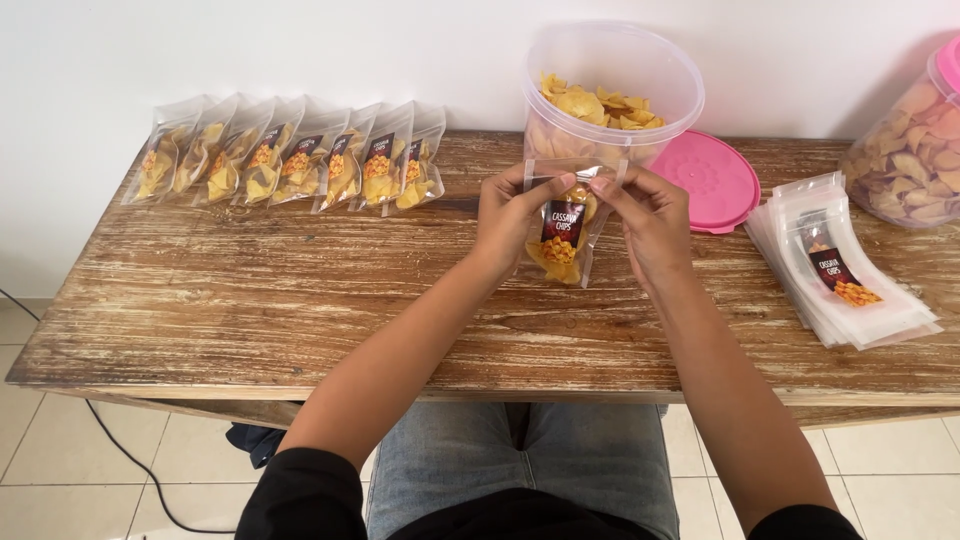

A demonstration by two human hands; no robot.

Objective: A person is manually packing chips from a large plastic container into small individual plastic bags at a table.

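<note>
A light, crinkly pouch of chips (563,232) is pinched at its top edge by the left hand (513,215) and right hand (648,218), just before the open tub (610,95); contents seem fragile.

A: Background?
B: Plain white wall (300,50), evenly lit. Worn wooden bench (250,300) stands against it, whitish streaks in the grain.
A: Floor?
B: Pale square tiles (60,470), dark cable (130,460) trailing across them under the bench.
</note>
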